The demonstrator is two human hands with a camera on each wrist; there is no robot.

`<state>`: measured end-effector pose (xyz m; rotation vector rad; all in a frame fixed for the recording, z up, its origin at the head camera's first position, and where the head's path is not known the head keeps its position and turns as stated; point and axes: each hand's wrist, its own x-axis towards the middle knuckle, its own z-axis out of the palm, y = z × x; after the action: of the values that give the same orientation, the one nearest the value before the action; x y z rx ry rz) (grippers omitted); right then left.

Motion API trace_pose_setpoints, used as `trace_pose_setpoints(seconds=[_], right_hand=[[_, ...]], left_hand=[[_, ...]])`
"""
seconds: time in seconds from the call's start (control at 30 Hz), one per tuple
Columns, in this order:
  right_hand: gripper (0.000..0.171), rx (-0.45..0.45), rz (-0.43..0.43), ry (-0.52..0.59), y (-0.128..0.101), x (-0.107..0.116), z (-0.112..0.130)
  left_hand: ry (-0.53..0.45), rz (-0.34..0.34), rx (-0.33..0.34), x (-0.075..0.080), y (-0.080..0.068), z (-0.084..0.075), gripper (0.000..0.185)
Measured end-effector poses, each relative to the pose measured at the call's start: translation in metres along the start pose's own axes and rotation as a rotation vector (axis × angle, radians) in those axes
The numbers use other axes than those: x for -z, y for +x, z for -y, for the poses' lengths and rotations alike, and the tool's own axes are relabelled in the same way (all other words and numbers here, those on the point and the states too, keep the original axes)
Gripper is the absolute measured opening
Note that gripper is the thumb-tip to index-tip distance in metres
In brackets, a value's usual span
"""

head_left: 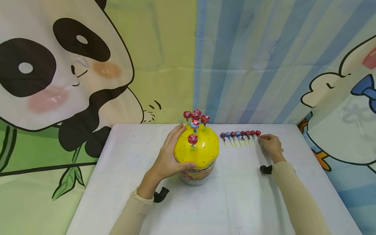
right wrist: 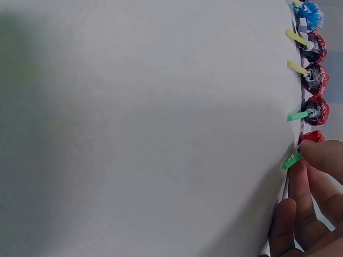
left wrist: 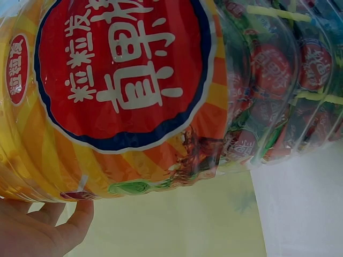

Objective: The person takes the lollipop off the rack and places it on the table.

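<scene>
On the table (head_left: 123, 182), right hand (head_left: 271, 147) pinches the end lollipop (head_left: 258, 133) of the row; left hand (head_left: 168, 160) cups the yellow-lidded jar (head_left: 196, 156) (keep it braced). Lift straight.

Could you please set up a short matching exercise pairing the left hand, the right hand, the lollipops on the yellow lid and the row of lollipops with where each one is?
Things:
1. left hand
2. right hand
3. row of lollipops
4. lollipops in the lid

Places:
A. standing upright in the yellow lid's holes
B. at the row's rightmost red lollipop
C. lying on the white table
D. against the tub's side

Pairs: 1-D, 2-B, 3-C, 4-A
</scene>
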<state>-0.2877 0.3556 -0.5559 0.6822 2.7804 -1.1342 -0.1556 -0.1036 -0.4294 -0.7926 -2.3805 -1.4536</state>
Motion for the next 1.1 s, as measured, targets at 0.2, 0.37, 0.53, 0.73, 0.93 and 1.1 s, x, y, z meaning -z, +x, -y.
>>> trace_pose_setpoints(seconds=[0.2, 0.37, 0.53, 0.73, 0.93, 1.1], right_hand=[[0.044, -0.003, -0.016, 0.045, -0.005, 0.005, 0.004], [0.043, 0.108, -0.058, 0.171, -0.021, 0.014, 0.023], [0.041, 0.305, -0.060, 0.324, -0.050, 0.022, 0.062], [0.037, 0.524, -0.013, 0.451, -0.096, 0.030, 0.114], [0.027, 0.699, 0.028, 0.483, -0.137, 0.033, 0.153], [0.023, 0.843, 0.057, 0.491, -0.162, 0.032, 0.173]], left_hand=[[-0.010, 0.000, 0.004, 0.000, 0.000, 0.000, 0.108], [-0.011, 0.002, 0.004, -0.001, 0.000, -0.001, 0.109], [0.004, -0.003, 0.001, -0.001, 0.000, 0.001, 0.108], [0.005, -0.004, -0.005, -0.001, -0.001, 0.001, 0.108], [-0.003, -0.002, -0.022, -0.001, -0.001, 0.002, 0.109], [0.002, -0.005, -0.025, -0.001, -0.001, 0.003, 0.109]])
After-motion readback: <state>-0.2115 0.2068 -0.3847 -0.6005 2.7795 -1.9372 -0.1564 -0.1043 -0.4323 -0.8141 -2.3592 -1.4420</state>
